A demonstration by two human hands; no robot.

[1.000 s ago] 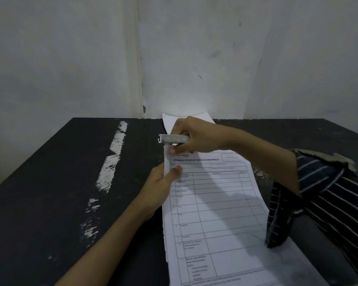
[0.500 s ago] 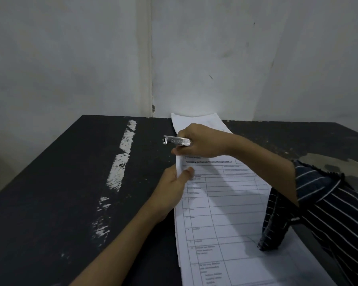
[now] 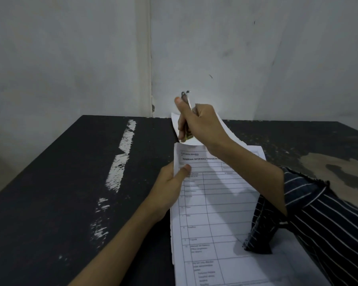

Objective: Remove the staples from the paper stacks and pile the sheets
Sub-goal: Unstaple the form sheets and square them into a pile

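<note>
A stack of printed form sheets lies on the dark table, running from the middle toward the near right. My left hand grips its upper left edge, thumb on top of the page. My right hand is raised above the stack's far end and holds a slim metal staple remover upright, its jaws pointing up. Behind that hand another white sheet lies on the table, partly hidden.
A grey wall with a corner seam rises right behind the table's far edge. White worn streaks run along the table's left half. A pale worn patch marks the right side. My striped sleeve hangs over the stack's right part.
My right hand has lifted the staple remover off the stack's top left corner and turned it from level to upright. My left hand keeps its hold on the sheets.
</note>
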